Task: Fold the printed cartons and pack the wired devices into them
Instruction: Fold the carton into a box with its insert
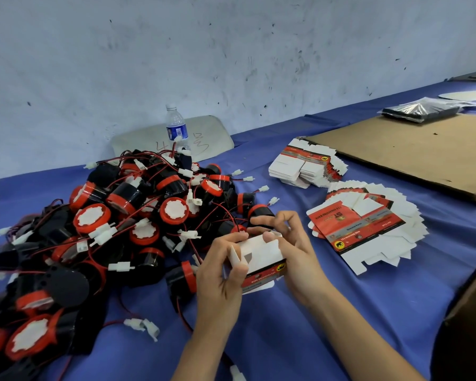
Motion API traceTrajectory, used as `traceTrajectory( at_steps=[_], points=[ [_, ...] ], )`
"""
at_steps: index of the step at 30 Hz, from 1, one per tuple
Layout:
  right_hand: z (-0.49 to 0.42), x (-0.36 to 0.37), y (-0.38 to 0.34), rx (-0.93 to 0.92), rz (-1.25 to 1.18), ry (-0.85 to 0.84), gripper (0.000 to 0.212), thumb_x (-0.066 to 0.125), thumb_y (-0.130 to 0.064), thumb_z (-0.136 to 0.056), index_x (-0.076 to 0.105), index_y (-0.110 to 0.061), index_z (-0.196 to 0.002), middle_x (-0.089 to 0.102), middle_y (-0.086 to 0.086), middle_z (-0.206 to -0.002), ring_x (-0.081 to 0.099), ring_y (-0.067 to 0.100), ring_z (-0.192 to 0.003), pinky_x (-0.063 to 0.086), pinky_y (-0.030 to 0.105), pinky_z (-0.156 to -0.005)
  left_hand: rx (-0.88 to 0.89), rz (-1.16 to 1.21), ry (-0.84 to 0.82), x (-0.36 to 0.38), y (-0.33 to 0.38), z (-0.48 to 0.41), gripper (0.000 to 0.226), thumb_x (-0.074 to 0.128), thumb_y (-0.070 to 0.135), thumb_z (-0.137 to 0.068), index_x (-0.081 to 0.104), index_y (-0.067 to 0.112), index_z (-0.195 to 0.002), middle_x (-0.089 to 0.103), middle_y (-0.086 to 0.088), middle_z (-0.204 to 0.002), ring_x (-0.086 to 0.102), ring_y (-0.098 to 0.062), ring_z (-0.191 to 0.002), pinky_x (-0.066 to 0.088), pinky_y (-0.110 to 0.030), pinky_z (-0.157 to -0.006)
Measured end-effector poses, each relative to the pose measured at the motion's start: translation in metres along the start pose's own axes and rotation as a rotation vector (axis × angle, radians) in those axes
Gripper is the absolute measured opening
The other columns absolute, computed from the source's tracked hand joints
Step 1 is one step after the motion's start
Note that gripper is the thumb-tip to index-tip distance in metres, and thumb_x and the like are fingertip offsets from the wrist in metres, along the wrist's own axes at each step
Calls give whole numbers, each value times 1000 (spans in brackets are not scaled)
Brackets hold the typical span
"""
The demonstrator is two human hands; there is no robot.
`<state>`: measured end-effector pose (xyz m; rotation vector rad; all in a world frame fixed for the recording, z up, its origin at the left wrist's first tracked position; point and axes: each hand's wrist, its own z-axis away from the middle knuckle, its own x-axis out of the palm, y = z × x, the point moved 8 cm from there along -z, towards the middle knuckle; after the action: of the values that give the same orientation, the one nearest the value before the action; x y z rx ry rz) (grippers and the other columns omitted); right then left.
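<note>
Both of my hands are gripping one white-and-red printed cardboard carton just above the blue table cloth — my left hand is curling round its left end, my right hand is pinching its top flap. Just beside it, black-and-red round wired devices are lying heaped — flat printed cartons are fanning out at right.

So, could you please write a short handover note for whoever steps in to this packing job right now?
Left hand and right hand both grip one half-folded carton, end flaps not yet closed.
Wired devices lie heaped to the left; flat cartons fanned to the right, a second stack behind them.
Done: this carton is partly erected; no packed cartons in view.
Left: finish folding, insert a device, close, repeat.
</note>
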<state>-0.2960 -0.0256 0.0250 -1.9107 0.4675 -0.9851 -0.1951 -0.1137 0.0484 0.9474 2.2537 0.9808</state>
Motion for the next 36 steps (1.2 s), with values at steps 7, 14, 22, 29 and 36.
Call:
traceTrajectory(
  at_steps=[7, 14, 22, 29, 36],
  points=[
    [0, -6, 1, -9, 170, 75, 23, 57, -19, -94, 71, -21, -76, 71, 0, -111, 66, 18, -95, 51, 29, -78, -234, 99, 44, 0, -14, 3, 33, 43, 58, -87, 58, 28, -87, 60, 12, -119, 58, -19, -110, 48, -58, -89],
    [-3, -4, 17, 144, -56, 40, 34, 47, -16, -95, 61, -21, -125, 66, 0, -124, 59, 15, -119, 45, 34, -102, -332, 178, 88, -4, -24, 5, 28, 59, 47, -81, 54, 19, -81, 61, 18, -114, 59, -16, -106, 52, -42, -86],
    [-5, -11, 27, 299, 55, 26, 23, 53, -20, -94, 70, -14, -107, 73, 9, -105, 67, 17, -92, 52, 26, -78, -462, 298, 147, -5, -41, 8, 31, 53, 3, -93, 61, 31, -105, 66, 11, -109, 62, -8, -102, 53, -28, -78],
    [-5, -10, 21, 234, 125, -32, 17, 53, -20, -94, 68, -15, -100, 72, 4, -95, 64, 12, -80, 49, 20, -66, -556, 315, 118, -2, -46, 9, 41, 46, 9, -97, 62, 47, -101, 67, 16, -105, 66, -7, -97, 54, -22, -67],
    [-4, 1, 17, 171, 163, -129, 23, 44, -20, -99, 62, -20, -83, 61, -1, -82, 53, 9, -73, 42, 20, -66, -488, 333, 101, -2, -40, 6, 43, 45, 3, -96, 67, 41, -96, 67, 14, -108, 64, -13, -104, 53, -30, -78]
  ],
)
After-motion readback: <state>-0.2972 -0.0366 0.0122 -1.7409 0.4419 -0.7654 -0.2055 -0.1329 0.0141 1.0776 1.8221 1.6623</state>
